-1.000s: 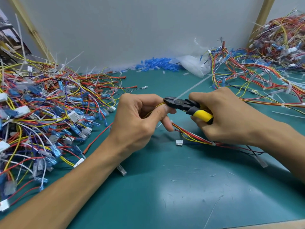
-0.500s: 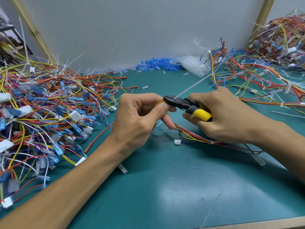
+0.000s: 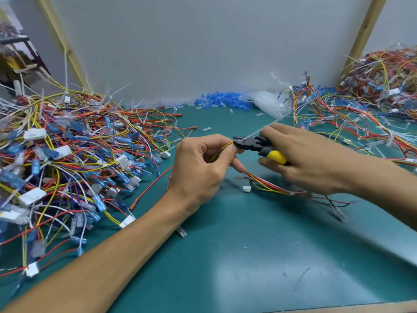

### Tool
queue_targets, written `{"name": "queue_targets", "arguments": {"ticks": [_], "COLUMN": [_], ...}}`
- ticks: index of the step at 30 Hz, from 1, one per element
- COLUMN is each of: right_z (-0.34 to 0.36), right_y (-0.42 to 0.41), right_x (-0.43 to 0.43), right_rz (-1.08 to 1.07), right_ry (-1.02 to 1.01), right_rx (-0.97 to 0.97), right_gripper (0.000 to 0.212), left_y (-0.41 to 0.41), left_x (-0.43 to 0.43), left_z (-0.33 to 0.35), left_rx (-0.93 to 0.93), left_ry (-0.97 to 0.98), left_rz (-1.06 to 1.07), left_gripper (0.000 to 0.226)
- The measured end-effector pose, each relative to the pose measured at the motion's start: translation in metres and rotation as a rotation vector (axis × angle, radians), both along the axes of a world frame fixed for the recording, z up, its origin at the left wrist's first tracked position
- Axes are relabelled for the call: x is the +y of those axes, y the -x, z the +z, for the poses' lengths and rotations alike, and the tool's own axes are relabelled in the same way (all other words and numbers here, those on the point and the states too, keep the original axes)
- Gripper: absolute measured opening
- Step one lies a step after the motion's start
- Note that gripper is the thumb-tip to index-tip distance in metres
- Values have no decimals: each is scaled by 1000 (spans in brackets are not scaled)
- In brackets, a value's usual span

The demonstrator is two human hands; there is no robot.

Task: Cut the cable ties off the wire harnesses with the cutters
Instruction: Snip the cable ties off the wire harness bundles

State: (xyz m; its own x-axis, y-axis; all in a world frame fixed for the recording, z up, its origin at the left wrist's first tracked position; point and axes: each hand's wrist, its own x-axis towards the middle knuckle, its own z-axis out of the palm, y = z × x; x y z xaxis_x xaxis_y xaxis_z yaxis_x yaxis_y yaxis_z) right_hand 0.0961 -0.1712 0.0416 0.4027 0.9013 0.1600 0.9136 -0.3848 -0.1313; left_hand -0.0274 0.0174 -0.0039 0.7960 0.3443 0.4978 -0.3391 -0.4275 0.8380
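Note:
My left hand [image 3: 203, 168] pinches a red, yellow and orange wire harness [image 3: 268, 182] that trails down to the right onto the green mat. My right hand [image 3: 309, 159] grips black cutters with yellow handles [image 3: 259, 147]. The cutter jaws sit at my left fingertips, on a white cable tie [image 3: 261, 129] whose tail sticks up and to the right. Whether the tie is cut through I cannot tell.
A large heap of tied harnesses [image 3: 67, 159] with blue and white connectors fills the left side. More harnesses [image 3: 361, 123] lie at the right and far right. Blue sleeves [image 3: 221, 101] and a plastic bag [image 3: 268, 102] sit by the back wall. Loose white connector [image 3: 246, 188] lies under my hands.
Both hands have held nearly the same spot. The cutter jaws have stayed at the tie by my left fingertips, and my right hand has shifted slightly on the handles.

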Motion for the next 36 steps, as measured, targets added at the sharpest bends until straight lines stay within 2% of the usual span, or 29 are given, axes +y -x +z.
{"name": "queue_targets", "arguments": {"ticks": [2, 5, 9, 17, 21, 25, 29, 36], "right_z": [18, 40, 42, -11, -17, -24, -30, -36], "right_y": [-6, -15, -15, -20, -22, -20, -19, -12], "right_x": [3, 6, 14, 17, 16, 17, 19, 18], "right_rz": [-10, -6, 49, 108, 111, 109, 76, 53], "right_ry": [179, 294, 154, -169, -257, -259, -246, -290], "right_rx": [105, 47, -94, 46, 28, 64, 252, 257], "right_gripper": [24, 25, 22, 25, 25, 25, 27, 25], "left_y": [-2, -6, -8, -5, -4, -2, -1, 2], "left_x": [3, 5, 8, 8, 7, 7, 7, 6], "left_z": [-1, -2, 1, -2, 1, 1, 3, 3], "left_rx": [21, 29, -28, 6, 12, 41, 50, 41], "left_ry": [16, 51, 122, 92, 79, 98, 84, 81], "left_rz": [34, 55, 18, -65, -80, -58, -65, -71], "left_gripper": [16, 17, 18, 18, 19, 21, 20, 20]}}
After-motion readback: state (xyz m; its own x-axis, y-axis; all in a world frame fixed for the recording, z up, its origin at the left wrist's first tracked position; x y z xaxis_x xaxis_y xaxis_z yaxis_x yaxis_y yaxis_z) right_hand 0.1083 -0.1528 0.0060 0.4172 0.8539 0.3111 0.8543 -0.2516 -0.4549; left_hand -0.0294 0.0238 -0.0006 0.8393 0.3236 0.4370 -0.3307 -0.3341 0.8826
